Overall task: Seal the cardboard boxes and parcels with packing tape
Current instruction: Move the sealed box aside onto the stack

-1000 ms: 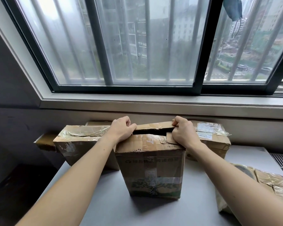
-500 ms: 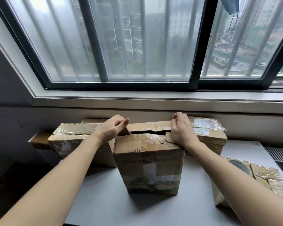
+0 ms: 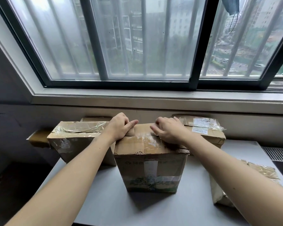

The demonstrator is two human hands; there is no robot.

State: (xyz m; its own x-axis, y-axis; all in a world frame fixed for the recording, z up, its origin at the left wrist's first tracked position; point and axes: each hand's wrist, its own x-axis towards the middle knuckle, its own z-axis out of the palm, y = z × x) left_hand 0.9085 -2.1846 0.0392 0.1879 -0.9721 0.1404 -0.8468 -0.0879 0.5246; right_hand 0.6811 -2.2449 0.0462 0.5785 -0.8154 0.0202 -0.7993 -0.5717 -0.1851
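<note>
Both hands (image 3: 118,128) atop box (image 3: 151,162), left fingers (image 3: 123,121) curled

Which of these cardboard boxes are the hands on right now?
The tall middle box, upright in front: left hand and right hand are both on its top. The left box and right box lie behind it.

A wide dark-framed window (image 3: 194,82) lets in grey daylight, with pale vertical bars (image 3: 143,38) beyond its glass. Directly below the window runs a light sill (image 3: 153,97), then a dark wall (image 3: 55,112). Lower still stands the grey tabletop (image 3: 153,212), with a vent grille (image 3: 278,154) under the window's right end.
</note>
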